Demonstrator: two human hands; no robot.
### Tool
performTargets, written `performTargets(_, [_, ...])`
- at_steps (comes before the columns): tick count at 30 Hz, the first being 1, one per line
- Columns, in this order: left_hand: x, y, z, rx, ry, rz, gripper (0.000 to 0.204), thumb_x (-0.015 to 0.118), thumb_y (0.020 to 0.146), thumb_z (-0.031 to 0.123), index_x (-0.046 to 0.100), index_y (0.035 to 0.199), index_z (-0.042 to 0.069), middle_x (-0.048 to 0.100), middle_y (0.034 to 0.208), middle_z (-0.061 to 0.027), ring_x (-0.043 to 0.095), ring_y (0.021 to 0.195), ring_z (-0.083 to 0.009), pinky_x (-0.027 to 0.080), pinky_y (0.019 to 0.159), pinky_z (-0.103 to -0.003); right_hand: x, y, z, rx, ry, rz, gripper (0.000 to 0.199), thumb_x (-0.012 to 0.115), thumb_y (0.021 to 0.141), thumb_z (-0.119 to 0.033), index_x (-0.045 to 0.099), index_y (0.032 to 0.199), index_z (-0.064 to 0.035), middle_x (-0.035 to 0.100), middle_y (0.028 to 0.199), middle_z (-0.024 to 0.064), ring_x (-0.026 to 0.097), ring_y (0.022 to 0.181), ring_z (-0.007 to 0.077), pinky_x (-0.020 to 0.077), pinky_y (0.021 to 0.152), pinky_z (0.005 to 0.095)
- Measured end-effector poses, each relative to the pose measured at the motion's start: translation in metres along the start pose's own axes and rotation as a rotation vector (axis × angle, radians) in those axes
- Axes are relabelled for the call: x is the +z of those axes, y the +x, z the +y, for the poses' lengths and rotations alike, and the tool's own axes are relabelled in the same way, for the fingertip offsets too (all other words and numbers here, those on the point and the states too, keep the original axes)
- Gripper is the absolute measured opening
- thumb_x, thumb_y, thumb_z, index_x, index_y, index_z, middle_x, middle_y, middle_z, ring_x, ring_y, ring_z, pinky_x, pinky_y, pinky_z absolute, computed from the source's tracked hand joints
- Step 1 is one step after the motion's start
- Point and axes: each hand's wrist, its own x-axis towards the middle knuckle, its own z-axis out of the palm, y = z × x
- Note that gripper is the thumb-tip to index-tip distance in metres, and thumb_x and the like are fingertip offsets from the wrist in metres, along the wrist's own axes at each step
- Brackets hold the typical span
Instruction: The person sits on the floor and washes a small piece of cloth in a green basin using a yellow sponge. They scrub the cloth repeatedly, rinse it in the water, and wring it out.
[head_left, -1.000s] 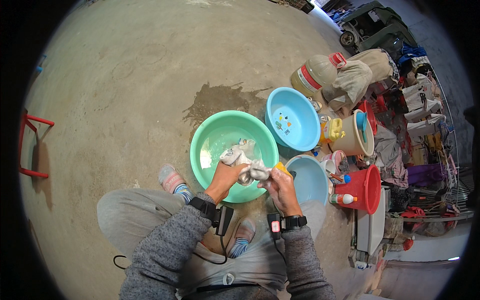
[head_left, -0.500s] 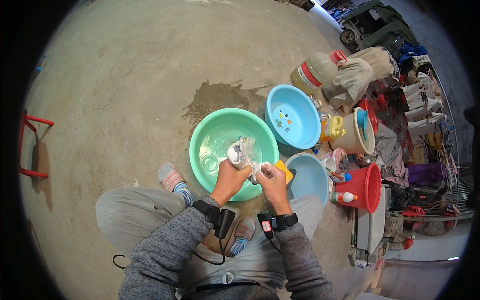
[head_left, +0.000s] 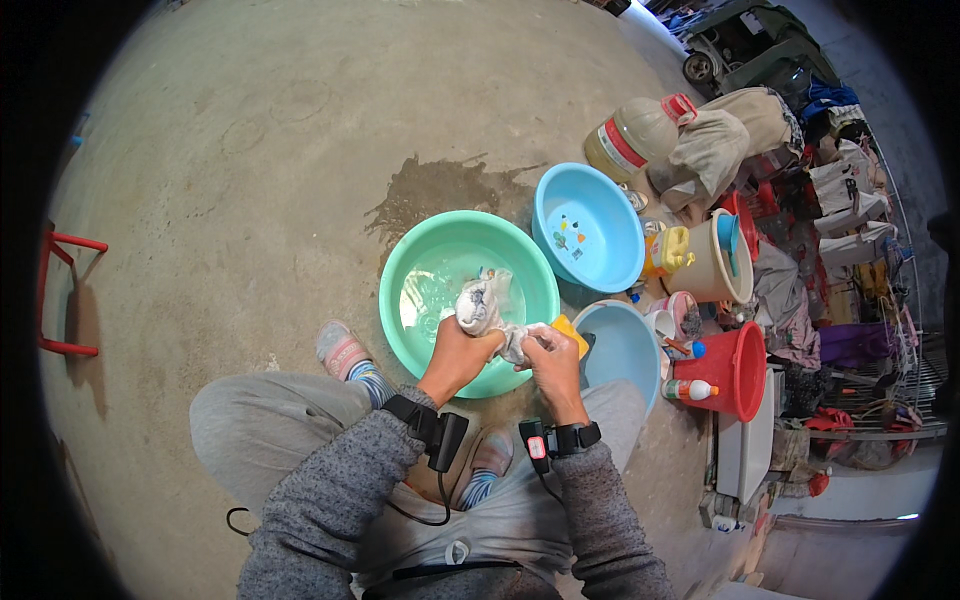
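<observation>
A small white cloth (head_left: pixel 478 306) with dark markings, perhaps a sock, is bunched over the near right part of the green basin (head_left: pixel 392 330). My left hand (head_left: pixel 460 352) grips its thicker part, fingers closed round it. The other end is pinched by my right hand (head_left: pixel 553 362) above the basin's right rim, and the cloth runs stretched between both hands. Shallow water shows in the basin, along with a pale, wet-looking bit of something behind the cloth. Just beyond my right fingers is a yellow block (head_left: pixel 570 335), at the edge of a pale blue basin (head_left: pixel 625 352).
A bright blue basin (head_left: pixel 590 225) stands behind on the right, near a large jug (head_left: pixel 632 140) and a yellow bottle (head_left: pixel 668 250). Further right are a cream bucket (head_left: pixel 712 265) and a red bucket (head_left: pixel 735 372). A red stool (head_left: pixel 70 295) is at far left.
My right hand has shifted a little to the right, drawing its end of the cloth out longer. My left hand stays nearly in place.
</observation>
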Motion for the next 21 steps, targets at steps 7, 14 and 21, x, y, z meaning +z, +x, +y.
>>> performTargets(7, [0.003, 0.002, -0.009, 0.043, 0.039, 0.044, 0.020, 0.065, 0.071, 0.008, 0.063, 0.086, -0.005, 0.065, 0.074, -0.0050, 0.059, 0.067, -0.0110, 0.047, 0.058, -0.030, 0.003, -0.001, -0.002, 0.029, 0.018, 0.030, 0.012, 0.058, 0.081, -0.005, 0.065, 0.087, 0.0032, 0.058, 0.068, 0.0011, 0.054, 0.057, 0.0075, 0.0520, 0.052, 0.0247])
performTargets(14, [-0.006, 0.005, -0.008, 0.054, -0.037, 0.131, 0.020, 0.065, 0.074, 0.007, 0.064, 0.089, -0.005, 0.066, 0.081, -0.0042, 0.061, 0.071, -0.0107, 0.049, 0.060, -0.029, -0.002, -0.001, 0.000, -0.008, -0.031, 0.020, 0.016, 0.059, 0.083, -0.004, 0.063, 0.094, 0.0071, 0.061, 0.075, 0.0053, 0.057, 0.061, 0.0097, 0.0536, 0.053, 0.0252])
performTargets(21, [-0.005, 0.005, -0.006, 0.022, -0.010, 0.052, 0.022, 0.066, 0.075, 0.007, 0.063, 0.093, -0.005, 0.065, 0.084, -0.0051, 0.060, 0.073, -0.0113, 0.049, 0.062, -0.028, 0.000, -0.001, 0.004, -0.029, 0.041, -0.120, 0.018, 0.060, 0.083, -0.003, 0.063, 0.097, 0.0075, 0.066, 0.087, 0.0084, 0.063, 0.073, 0.0127, 0.0550, 0.060, 0.0253])
